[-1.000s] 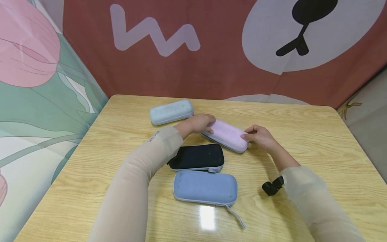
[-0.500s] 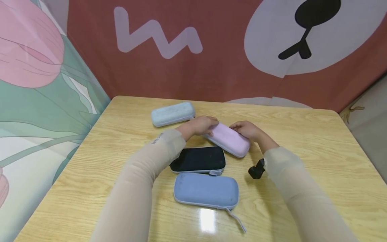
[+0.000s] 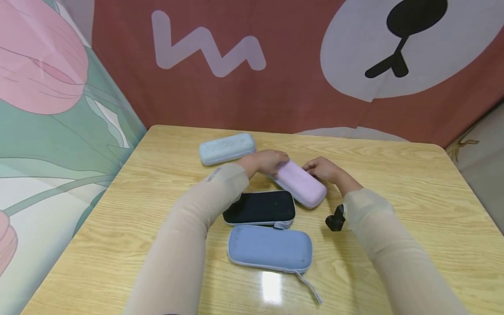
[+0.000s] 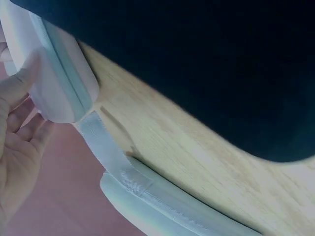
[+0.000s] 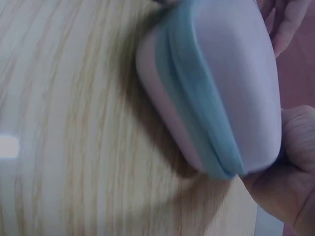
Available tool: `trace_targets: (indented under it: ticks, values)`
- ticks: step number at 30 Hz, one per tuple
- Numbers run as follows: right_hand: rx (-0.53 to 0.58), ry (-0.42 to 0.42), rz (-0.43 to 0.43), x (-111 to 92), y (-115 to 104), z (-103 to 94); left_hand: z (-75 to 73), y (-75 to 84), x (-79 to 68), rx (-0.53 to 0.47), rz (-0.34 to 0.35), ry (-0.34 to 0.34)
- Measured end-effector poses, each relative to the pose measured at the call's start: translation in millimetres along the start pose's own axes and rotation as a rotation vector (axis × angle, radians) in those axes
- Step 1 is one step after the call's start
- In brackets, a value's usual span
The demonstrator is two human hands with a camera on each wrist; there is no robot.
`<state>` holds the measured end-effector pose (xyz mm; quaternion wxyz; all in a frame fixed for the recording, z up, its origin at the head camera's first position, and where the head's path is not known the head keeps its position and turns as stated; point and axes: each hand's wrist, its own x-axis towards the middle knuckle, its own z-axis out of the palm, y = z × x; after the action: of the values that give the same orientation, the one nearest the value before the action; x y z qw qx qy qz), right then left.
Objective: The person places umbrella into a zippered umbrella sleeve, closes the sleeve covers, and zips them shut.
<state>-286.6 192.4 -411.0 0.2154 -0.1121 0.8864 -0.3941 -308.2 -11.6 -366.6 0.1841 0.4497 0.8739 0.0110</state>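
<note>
A pink zippered case (image 3: 301, 183) with a blue-green zip band lies slanted on the wooden table. My left hand (image 3: 271, 162) holds its far left end, and the left wrist view shows the thumb (image 4: 22, 78) against one face and the fingers round the end. My right hand (image 3: 323, 169) is at the far long side of the case, fingers bent against that edge. Its fingertips are largely hidden, so whether they pinch anything is unclear. In the right wrist view the case's zip band (image 5: 197, 93) faces the camera, with my right hand partly behind the case.
A black zippered case (image 3: 261, 208) lies just nearer than the pink one, and a blue zippered case (image 3: 271, 248) with a strap (image 3: 309, 286) lies nearest. At the back left is a pale blue case (image 3: 227, 148). A printed curtain (image 3: 287, 100) hangs behind the table (image 3: 393, 175).
My right hand has left the pink case's right end and moved to its far long side. The case has tipped slightly towards me. My left hand keeps its hold on the left end.
</note>
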Motion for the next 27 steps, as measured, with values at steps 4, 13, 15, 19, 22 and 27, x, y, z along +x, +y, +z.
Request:
trace_targets:
  ticks: [4,13,15,19,22,27]
  values:
    - [0.029,-0.01,-0.018,1.8,0.2,2.2,-0.6,-0.1,2.5,0.008,0.011,0.003]
    - [-0.013,-0.014,-0.06,6.4,-1.8,3.6,-0.7,1.8,3.3,-0.028,-0.024,-0.007]
    - [-0.032,-0.013,-0.062,6.2,-2.7,3.6,-0.4,1.7,3.6,-0.027,-0.041,-0.015]
    - [-0.032,0.003,-0.051,5.0,-2.6,4.1,-0.1,2.5,5.1,-0.034,-0.06,-0.026]
    - [-0.054,0.03,-0.065,4.4,-0.6,4.7,-0.1,3.9,6.3,-0.036,-0.057,-0.026]
    - [-0.117,0.096,-0.084,2.4,2.2,6.4,0.5,5.0,6.5,-0.019,-0.05,-0.025]
